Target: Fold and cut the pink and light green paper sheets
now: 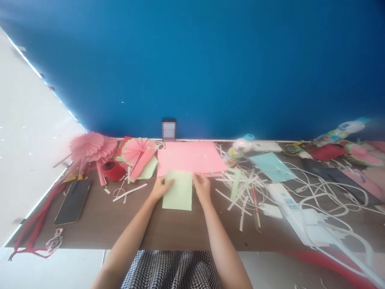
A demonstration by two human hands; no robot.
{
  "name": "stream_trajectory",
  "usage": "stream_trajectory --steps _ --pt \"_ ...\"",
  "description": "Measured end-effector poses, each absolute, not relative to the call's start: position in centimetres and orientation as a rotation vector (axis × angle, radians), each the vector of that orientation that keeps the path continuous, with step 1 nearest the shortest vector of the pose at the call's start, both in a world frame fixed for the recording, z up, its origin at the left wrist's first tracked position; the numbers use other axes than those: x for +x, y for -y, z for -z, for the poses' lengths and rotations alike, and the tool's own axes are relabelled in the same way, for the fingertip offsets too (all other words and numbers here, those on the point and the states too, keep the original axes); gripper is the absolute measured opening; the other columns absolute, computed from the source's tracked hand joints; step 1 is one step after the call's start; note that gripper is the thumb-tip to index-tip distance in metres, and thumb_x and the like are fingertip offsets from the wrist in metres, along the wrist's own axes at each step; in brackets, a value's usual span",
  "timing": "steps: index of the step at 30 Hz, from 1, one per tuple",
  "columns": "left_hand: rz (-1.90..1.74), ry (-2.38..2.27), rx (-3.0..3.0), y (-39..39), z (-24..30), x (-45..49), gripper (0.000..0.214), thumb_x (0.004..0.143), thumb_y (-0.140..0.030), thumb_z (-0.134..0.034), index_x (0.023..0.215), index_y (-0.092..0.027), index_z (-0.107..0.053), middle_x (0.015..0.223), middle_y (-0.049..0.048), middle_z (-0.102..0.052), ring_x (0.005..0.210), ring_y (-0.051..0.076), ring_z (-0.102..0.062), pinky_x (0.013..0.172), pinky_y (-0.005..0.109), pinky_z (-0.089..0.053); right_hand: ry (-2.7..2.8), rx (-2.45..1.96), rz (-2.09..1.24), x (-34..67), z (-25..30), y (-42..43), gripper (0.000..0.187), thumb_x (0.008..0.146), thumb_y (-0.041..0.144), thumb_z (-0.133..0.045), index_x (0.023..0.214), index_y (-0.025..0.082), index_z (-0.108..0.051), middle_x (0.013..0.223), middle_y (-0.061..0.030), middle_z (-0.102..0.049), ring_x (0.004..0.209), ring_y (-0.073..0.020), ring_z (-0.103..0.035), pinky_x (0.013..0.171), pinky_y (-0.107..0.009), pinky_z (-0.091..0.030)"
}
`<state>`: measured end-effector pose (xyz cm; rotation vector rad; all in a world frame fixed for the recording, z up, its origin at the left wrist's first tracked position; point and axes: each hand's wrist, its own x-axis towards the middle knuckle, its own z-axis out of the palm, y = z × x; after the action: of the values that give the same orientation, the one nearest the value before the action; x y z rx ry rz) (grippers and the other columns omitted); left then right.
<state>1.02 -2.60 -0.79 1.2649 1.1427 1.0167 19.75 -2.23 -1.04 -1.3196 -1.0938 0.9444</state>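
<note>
A pale green sheet of paper [177, 196] lies in front of me at the middle of the table, its far edge overlapping a stack of pink paper [189, 156]. My left hand [161, 187] grips the green sheet's left edge, with the thumb on top and the other fingers partly hidden. At the far right corner, my right hand [202, 186] pinches the same sheet between thumb and fingers. Both forearms reach in from the table's near edge.
Pink folded paper fans [90, 148], a red spool [113, 170] and a dark phone [73, 201] are at left. Paper strips [240, 184], a glue bottle [242, 145], a blue packet [273, 166] and a power strip [290, 208] with tangled white cables lie right. A blue partition [192, 72] stands behind.
</note>
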Motion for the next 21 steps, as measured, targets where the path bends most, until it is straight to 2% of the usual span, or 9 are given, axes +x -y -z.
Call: stream_trajectory --steps 5,11,17,19,21 --pt "-1.002 -1.171 1.289 2.56 0.91 0.90 0.032 0.071 -0.043 -0.056 0.072 -0.012 -0.060 0.064 -0.0001 -0.058 0.058 0.012 -0.054 0.054 0.021 -0.042 1.057 -1.311 -1.028 19.64 0.91 2.44 0.031 0.069 0.042 -0.060 0.083 0.015 -0.060 0.067 -0.0032 -0.060 0.050 -0.0111 -0.049 0.041 -0.022 -0.038" --pt "-1.071 -1.151 1.235 2.24 0.50 0.85 0.032 0.069 -0.044 -0.059 0.075 -0.013 -0.059 0.070 0.0007 -0.060 0.064 0.013 -0.055 0.057 0.021 -0.042 1.120 -1.303 -1.071 19.57 0.51 2.50 0.029 0.067 0.043 -0.062 0.076 0.016 -0.059 0.066 -0.0027 -0.060 0.048 -0.0104 -0.049 0.040 -0.022 -0.037" --pt "-1.012 -1.203 1.165 2.08 0.33 0.91 0.033 0.068 -0.046 -0.059 0.072 -0.013 -0.058 0.063 -0.0003 -0.058 0.054 0.012 -0.054 0.050 0.022 -0.042 1.149 -1.281 -1.093 19.48 1.02 2.36 0.032 0.068 0.045 -0.061 0.079 0.015 -0.059 0.069 -0.0044 -0.061 0.049 -0.0104 -0.048 0.039 -0.022 -0.038" --pt "-0.994 -1.208 1.241 1.97 0.47 0.78 0.031 0.071 -0.044 -0.057 0.074 -0.013 -0.059 0.066 0.0014 -0.061 0.058 0.014 -0.056 0.054 0.024 -0.044 1.168 -1.289 -1.065 19.48 1.17 2.38 0.032 0.068 0.045 -0.060 0.079 0.015 -0.060 0.071 -0.0052 -0.062 0.051 -0.0115 -0.050 0.041 -0.022 -0.039" --pt "-1.040 -1.243 1.391 1.87 0.51 0.61 0.027 0.073 -0.038 -0.056 0.083 -0.014 -0.061 0.080 0.0046 -0.064 0.073 0.017 -0.059 0.064 0.026 -0.046 1.197 -1.299 -1.043 19.46 1.21 2.44 0.030 0.069 0.044 -0.059 0.078 0.015 -0.061 0.071 -0.0053 -0.062 0.054 -0.0129 -0.052 0.043 -0.023 -0.040"
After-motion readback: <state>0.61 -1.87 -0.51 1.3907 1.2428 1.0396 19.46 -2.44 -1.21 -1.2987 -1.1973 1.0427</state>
